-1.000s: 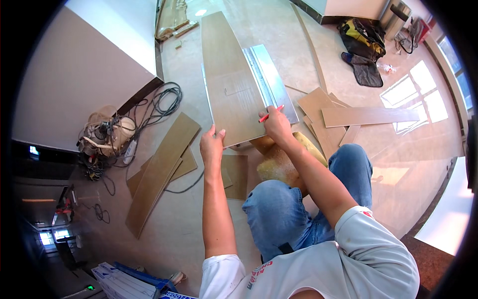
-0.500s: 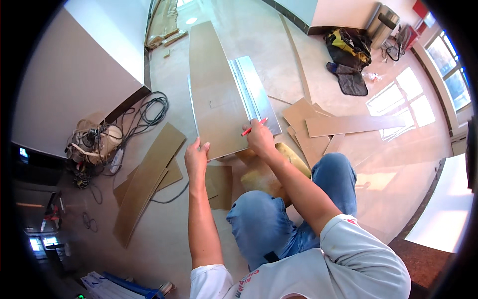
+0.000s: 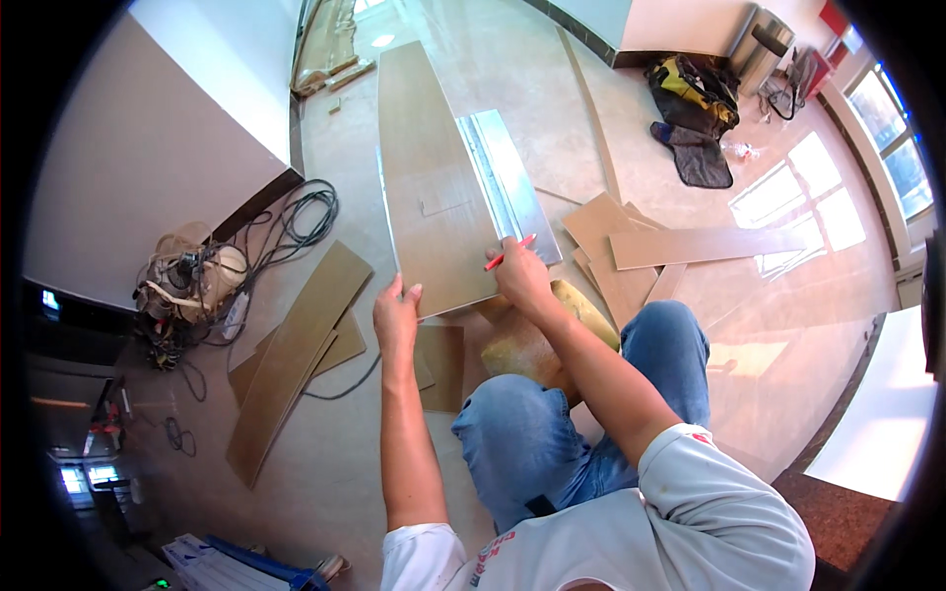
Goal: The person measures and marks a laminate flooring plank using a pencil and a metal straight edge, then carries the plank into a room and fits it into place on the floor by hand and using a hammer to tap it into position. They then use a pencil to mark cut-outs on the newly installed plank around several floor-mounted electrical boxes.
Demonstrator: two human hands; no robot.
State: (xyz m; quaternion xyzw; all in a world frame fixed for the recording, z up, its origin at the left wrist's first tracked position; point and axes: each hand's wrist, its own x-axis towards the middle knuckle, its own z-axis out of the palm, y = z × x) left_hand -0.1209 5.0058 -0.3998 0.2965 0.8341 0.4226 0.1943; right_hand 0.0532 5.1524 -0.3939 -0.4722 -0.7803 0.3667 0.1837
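A long brown floor plank (image 3: 434, 148) stretches away from me, with a faint angular pencil mark on its face. At its near left corner, my left hand (image 3: 397, 305) grips the edge, thumb on top. My right hand (image 3: 522, 276) is at the near right corner, closed around a red pencil (image 3: 509, 252) that points up and to the right. Part of a shiny silver metal-faced board (image 3: 512, 182) shows along the plank's right side. Below the near edge is a yellowish block-like object (image 3: 522, 345), partly hidden by my right forearm and knee.
Loose planks lie left (image 3: 296, 364) and right (image 3: 631, 251) of me. A machine (image 3: 192, 281) with coiled cable (image 3: 313, 217) stands by the left wall. Far right are a black and yellow tool bag (image 3: 693, 94) and a metal bin (image 3: 762, 49).
The view has shifted slightly, and more of the mark's line shows on the plank. Both hands keep about the same places, the red pencil still in my right.
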